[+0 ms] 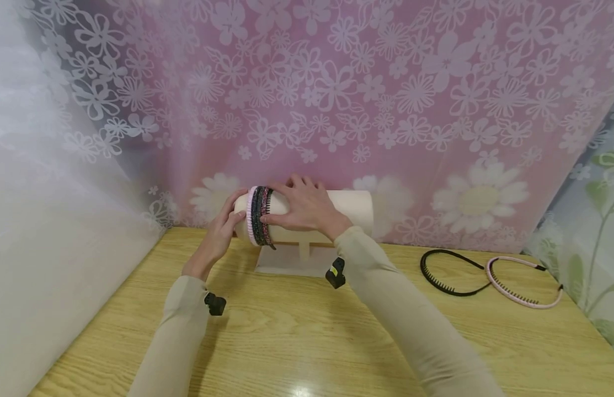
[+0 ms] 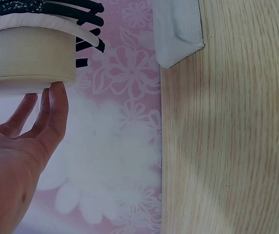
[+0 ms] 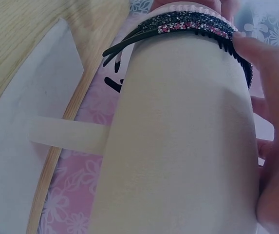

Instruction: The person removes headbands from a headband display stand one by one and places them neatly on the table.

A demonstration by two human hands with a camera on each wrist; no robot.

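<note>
Headbands [image 1: 259,216] ring the left end of a cream display cylinder [image 1: 353,205], the left hand [image 1: 219,231] spread around that end, the right hand [image 1: 307,204] fanned, thumb against them, apparently aligning the row; the next move likely calls for the black toothed headband [image 1: 426,271] on the worktop [image 1: 267,336].

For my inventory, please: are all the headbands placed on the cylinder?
No, a black headband and a pink headband lie on the table, apart from the cylinder.
</note>
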